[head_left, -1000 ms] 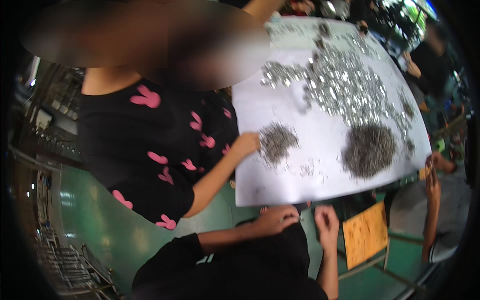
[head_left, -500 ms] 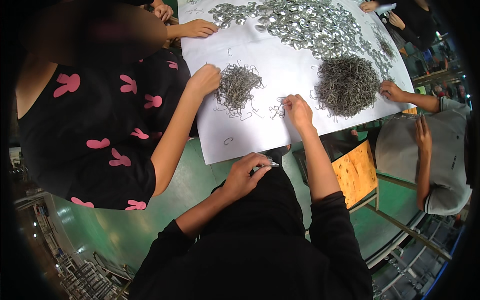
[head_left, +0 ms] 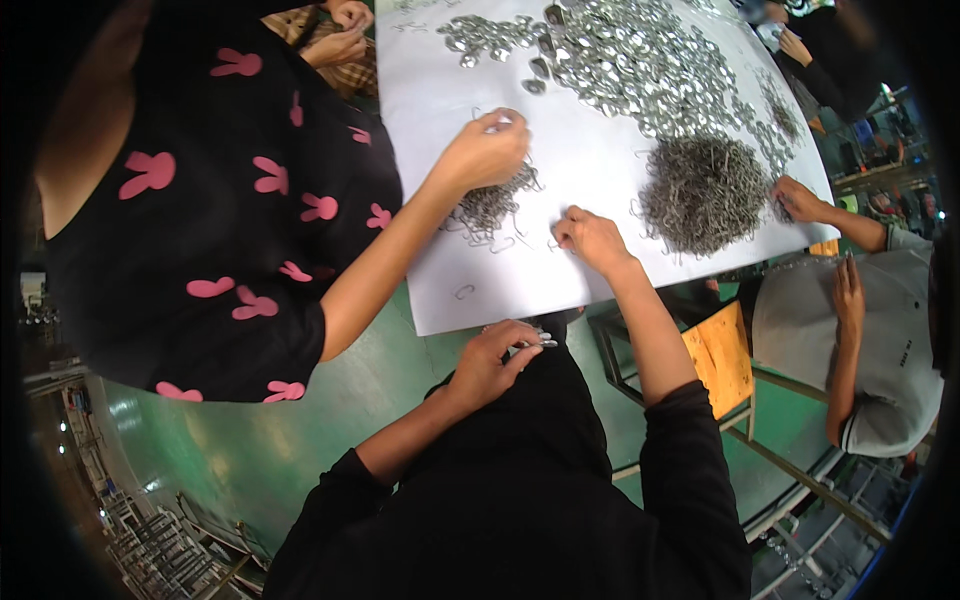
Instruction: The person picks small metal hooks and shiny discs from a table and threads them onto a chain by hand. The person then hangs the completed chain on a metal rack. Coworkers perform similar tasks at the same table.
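Below the table's near edge, my left hand (head_left: pixel 488 362) is closed round a few small shiny metal discs (head_left: pixel 546 341), which stick out past the thumb and fingertips. My right hand (head_left: pixel 597 243) is over the white tabletop (head_left: pixel 535 285), fingers curled and pinched together. A bit of thin bent wire (head_left: pixel 554 241) shows at its fingertips, part of a wire hook; the fingers hide the rest. To its right lies a large heap of grey wire hooks (head_left: pixel 703 192). A smaller hook pile (head_left: pixel 487 213) lies to its left, partly covered by a co-worker's hand (head_left: pixel 488 152). One loose hook (head_left: pixel 464 292) lies near the front edge.
Many shiny metal discs (head_left: pixel 640 70) spread over the far table. A co-worker in a black top with pink rabbit shapes (head_left: pixel 255 302) leans in at left. Another in a grey shirt (head_left: pixel 800 315) is at right, one hand (head_left: pixel 800 200) by the heap. A wooden stool (head_left: pixel 722 360) stands below.
My right hand has curled down where several loose hooks lay. The left co-worker's hand has moved up and right across the small pile. A far hand has drawn back from the discs.
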Available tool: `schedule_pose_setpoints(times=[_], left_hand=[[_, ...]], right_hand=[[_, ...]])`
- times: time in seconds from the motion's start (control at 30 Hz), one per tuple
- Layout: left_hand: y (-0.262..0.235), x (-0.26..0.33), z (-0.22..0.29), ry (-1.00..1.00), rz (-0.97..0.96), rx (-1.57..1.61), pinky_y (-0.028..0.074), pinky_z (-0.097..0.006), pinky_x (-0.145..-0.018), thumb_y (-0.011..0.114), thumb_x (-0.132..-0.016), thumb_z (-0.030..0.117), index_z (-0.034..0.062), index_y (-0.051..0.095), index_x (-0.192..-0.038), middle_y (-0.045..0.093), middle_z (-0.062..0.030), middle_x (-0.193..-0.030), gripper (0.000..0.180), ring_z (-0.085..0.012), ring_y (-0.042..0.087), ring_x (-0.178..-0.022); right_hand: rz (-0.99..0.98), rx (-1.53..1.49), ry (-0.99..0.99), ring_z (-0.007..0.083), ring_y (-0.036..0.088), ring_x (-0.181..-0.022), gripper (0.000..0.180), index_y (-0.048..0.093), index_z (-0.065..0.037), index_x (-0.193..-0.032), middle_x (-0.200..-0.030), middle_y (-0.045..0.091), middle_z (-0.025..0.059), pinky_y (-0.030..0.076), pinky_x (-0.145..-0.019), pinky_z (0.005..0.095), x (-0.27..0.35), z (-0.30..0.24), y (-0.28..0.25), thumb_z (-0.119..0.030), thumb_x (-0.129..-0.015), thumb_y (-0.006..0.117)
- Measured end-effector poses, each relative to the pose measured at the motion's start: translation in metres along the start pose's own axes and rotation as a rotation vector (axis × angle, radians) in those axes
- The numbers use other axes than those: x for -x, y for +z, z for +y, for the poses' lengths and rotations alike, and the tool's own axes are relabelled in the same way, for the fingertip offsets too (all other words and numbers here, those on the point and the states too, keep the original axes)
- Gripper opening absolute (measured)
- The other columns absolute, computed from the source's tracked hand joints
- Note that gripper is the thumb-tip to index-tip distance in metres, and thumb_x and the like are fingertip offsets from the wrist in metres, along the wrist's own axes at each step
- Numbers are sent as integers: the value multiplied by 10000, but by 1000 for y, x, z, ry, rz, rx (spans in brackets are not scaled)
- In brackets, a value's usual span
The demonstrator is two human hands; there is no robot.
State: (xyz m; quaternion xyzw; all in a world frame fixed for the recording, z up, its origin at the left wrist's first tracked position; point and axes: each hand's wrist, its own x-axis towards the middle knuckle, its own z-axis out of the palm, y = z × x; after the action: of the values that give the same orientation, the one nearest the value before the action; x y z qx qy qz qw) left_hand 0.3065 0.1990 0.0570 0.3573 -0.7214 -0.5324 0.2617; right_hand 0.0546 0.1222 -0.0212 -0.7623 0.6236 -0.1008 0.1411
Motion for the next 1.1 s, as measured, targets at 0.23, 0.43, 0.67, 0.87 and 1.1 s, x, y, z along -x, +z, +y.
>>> schedule_pose_setpoints(times=[0.23,0.43,0.67,0.87,1.1], left_hand=[[-4,5,-6,46,-21,7,500,-313,-692,667,-804,63,41,610,-905,627,-87,-856,118,-235,625,-765],[-4,11,-10,85,-28,-15,474,-258,-628,656,-829,81,34,627,-907,628,-49,-852,96,-135,578,-683],[-4,5,-9,36,-24,13,482,-247,-640,684,-806,94,34,646,-892,644,-42,-838,111,-113,585,-681],[-1,1,-13,32,-27,51,506,-251,-663,681,-798,55,2,650,-905,670,-63,-863,124,-117,631,-719],[3,-2,-12,31,-10,46,503,-242,-622,688,-794,48,-10,645,-891,678,-66,-813,121,-114,630,-659]], right_hand=[[67,-254,61,243,607,-800,77,628,-118,-776,-858,584,51,494,-678,360,-1,-6,-6,-51,-740,616],[132,-733,322,140,574,-648,70,649,-40,-791,-739,627,40,467,-621,279,2,11,11,-25,-744,698],[240,-960,504,71,519,-590,62,624,-31,-825,-659,591,1,424,-538,232,10,16,22,-87,-830,651],[274,-1372,766,84,580,-572,71,613,-26,-897,-750,642,34,422,-487,214,14,-4,-7,-77,-849,620],[186,-1255,888,52,501,-576,94,641,-69,-863,-748,616,-12,372,-515,199,33,0,2,-159,-836,648]])
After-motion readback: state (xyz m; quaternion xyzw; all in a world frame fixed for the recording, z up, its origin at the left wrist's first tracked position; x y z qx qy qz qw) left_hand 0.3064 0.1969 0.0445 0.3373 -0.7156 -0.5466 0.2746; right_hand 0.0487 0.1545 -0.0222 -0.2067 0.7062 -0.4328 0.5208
